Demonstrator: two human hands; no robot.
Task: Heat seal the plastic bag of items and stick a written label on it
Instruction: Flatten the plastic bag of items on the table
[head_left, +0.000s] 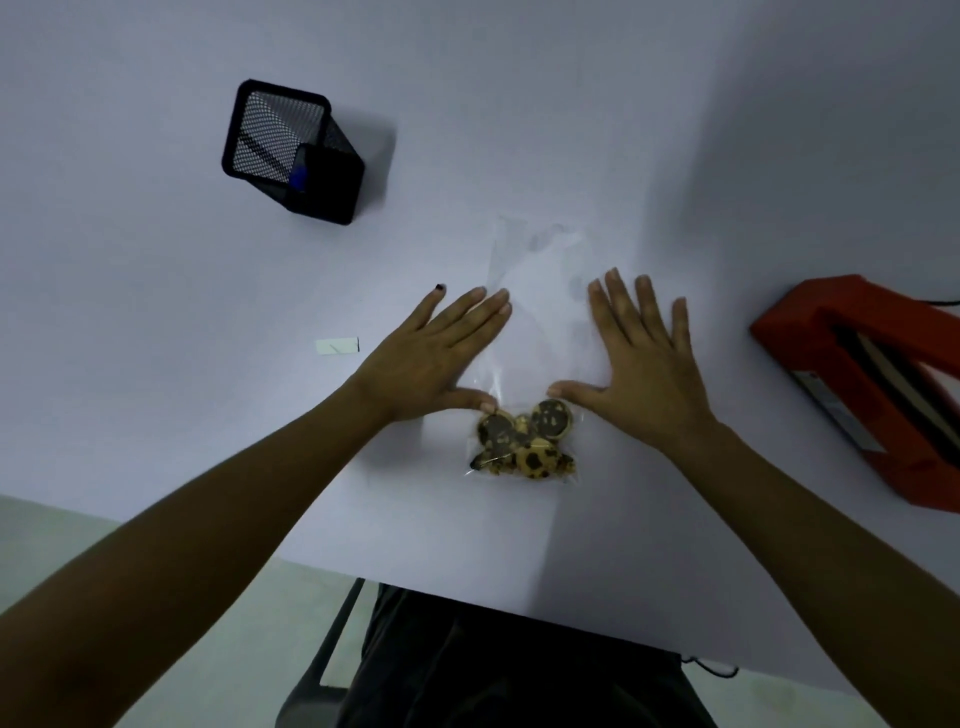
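A clear plastic bag (540, 312) lies flat on the white table, its mouth pointing away from me. Several chocolate-chip cookies (524, 444) sit bunched at its near end. My left hand (431, 358) lies flat, fingers spread, on the bag's left edge, thumb touching the cookies. My right hand (644, 364) lies flat on the bag's right edge, thumb just above the cookies. Neither hand grips anything. A small white label (337, 346) lies on the table left of my left hand. The red heat sealer (872, 384) stands at the right edge.
A black mesh pen holder (293, 150) with a blue-capped pen inside stands at the back left. The white table (156, 312) ends close to my body; a dark chair and my lap show below its front edge (519, 613).
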